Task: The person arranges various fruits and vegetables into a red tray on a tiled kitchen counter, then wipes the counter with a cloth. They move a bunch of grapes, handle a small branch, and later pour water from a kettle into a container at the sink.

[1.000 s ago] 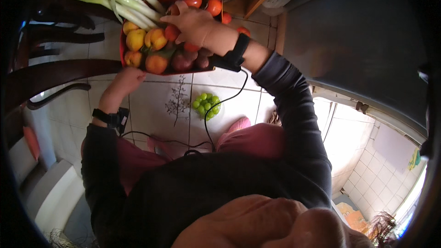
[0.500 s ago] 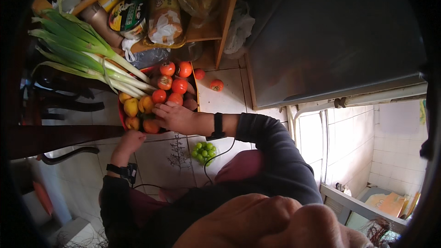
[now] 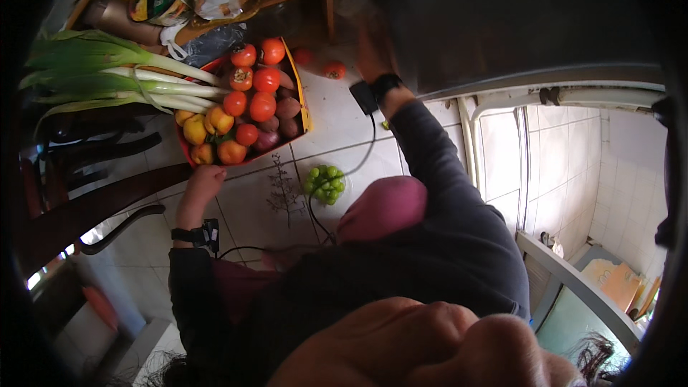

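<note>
At the left, leeks overhang the box, seemingly too long to fit, and the left hand sits at its near corner, fingers curled in, perhaps to steady it (whether they grip the rim cannot be told). Inside, the walls keep yellow fruit and red fruit bunched together, while green fruit sits clustered on the floor. Farther right, the right hand stretches beside the dark panel, its blurred fingers too dim to tell how open they are or whether they hold anything.

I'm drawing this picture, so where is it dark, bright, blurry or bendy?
In the head view, the right hand looks dim and blurred; the tiled wall at right is bright; the corners go black, and straight edges curve near the rim.
</note>
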Tool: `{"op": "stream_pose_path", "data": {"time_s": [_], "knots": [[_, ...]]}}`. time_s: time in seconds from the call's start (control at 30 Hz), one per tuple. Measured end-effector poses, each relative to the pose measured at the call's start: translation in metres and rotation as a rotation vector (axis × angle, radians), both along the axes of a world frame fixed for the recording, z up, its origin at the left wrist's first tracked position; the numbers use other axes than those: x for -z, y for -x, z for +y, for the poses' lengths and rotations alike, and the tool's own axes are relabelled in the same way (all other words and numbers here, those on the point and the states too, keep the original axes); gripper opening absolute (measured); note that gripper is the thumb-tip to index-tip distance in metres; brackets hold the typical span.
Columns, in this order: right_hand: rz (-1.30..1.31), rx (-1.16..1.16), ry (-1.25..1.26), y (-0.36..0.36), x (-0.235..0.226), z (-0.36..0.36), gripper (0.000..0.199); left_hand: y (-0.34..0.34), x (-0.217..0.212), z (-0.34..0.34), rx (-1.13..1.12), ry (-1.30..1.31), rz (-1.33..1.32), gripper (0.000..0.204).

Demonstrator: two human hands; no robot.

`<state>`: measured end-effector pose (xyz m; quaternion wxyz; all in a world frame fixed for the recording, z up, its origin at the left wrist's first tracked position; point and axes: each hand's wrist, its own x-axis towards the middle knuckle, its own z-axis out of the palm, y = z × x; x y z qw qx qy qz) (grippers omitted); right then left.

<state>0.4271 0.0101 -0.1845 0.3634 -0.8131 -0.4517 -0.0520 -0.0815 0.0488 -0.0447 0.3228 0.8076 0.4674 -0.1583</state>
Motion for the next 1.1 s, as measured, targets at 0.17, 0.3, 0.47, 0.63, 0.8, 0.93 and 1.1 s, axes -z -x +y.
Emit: {"op": "stream_pose_path", "data": {"time_s": [0.17,0.3,0.47,0.63,0.8,0.93,1.1], "knots": [[0.555,0.064,-0.076,-0.01,0.016,0.038,0.049,0.005,0.001,0.0,0.016,-0.029,-0.065,0.023],[0.143,-0.153,-0.133,-0.028,0.024,0.067,0.043,0.01,0.004,-0.001,-0.002,-0.007,-0.078,0.024],[0.66,-0.199,-0.101,-0.035,0.014,0.073,0.032,0.007,0.003,-0.003,-0.021,-0.001,-0.066,0.024],[-0.198,-0.081,-0.108,-0.027,-0.02,0.075,0.028,0.005,-0.001,-0.005,-0.01,0.008,-0.077,0.023],[0.369,-0.096,-0.309,-0.018,-0.119,0.107,0.044,0.012,0.005,-0.002,-0.032,0.065,-0.123,0.024],[1.293,-0.258,-1.041,-0.014,-0.242,0.141,0.041,0.017,0.015,0.0,0.046,0.003,-0.122,0.023],[1.136,-0.611,-1.058,-0.046,-0.336,0.182,0.046,0.015,0.013,-0.003,0.144,-0.062,-0.101,0.018]]}}
